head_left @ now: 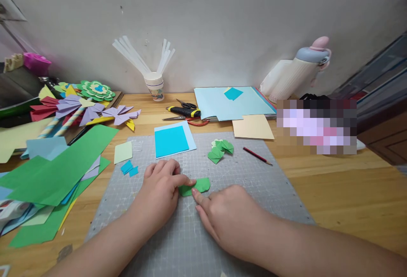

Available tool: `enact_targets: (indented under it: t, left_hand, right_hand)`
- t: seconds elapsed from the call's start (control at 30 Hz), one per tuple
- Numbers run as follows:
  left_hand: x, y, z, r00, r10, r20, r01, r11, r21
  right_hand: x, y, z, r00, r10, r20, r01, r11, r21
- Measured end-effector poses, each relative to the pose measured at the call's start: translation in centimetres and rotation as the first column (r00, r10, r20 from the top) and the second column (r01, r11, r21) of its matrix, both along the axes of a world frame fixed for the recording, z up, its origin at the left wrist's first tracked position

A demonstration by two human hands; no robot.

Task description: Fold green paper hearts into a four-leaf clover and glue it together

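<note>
A small folded piece of green paper (pixel 202 184) lies flat on the grey cutting mat (pixel 171 243). My left hand (pixel 161 186) is closed, its other fingers curled, while the index fingertip presses the paper's upper edge. From the right, my right hand (pixel 230 213) presses the paper's lower edge with its index finger, the remaining fingers folded in. Part of the paper's left end is hidden beneath my left hand. Just beyond it are green folded paper pieces (pixel 219 152) in a cluster. Small blue paper scraps (pixel 127 167) lie left of my left hand.
Stacked blue paper squares (pixel 171 141) and a pencil (pixel 257 156) rest on the mat. Behind are a utility knife (pixel 184 111), scissors (pixel 186 104) and a paper cup (pixel 154 87) holding white strips. Green sheets (pixel 63 175) and paper flowers (pixel 95 90) crowd the left; a bottle (pixel 299 71) stands right.
</note>
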State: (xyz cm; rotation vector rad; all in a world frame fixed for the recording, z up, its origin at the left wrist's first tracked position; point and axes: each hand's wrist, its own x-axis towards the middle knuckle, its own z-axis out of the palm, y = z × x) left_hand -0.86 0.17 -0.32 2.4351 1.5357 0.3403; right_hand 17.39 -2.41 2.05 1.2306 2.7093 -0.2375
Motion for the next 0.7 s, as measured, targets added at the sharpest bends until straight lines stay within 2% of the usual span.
enact_targets:
  t: [0.23, 0.5, 0.63, 0.7]
  left_hand:
    - [0.0, -0.1, 0.1, 1.000, -0.007, 0.004, 0.007, 1.000, -0.005]
    - [-0.2, -0.1, -0.2, 1.000, -0.020, 0.010, 0.021, 1.000, -0.019]
    - [-0.2, -0.2, -0.1, 0.999, -0.030, 0.015, 0.030, 1.000, -0.003]
    - [-0.2, -0.2, -0.2, 0.999, -0.030, 0.016, 0.030, 1.000, 0.002]
  right_hand:
    - [0.3, 0.2, 1.1, 0.990, -0.121, 0.070, 0.123, 0.992, -0.035]
    - [0.1, 0.2, 2.0, 0.980, -0.139, 0.145, 0.151, 0.986, -0.074]
    - [0.4, 0.4, 1.8, 0.988, -0.131, 0.084, 0.135, 0.989, -0.053]
    - [0.8, 0.9, 1.2, 0.985, -0.170, 0.013, 0.170, 0.984, -0.056]
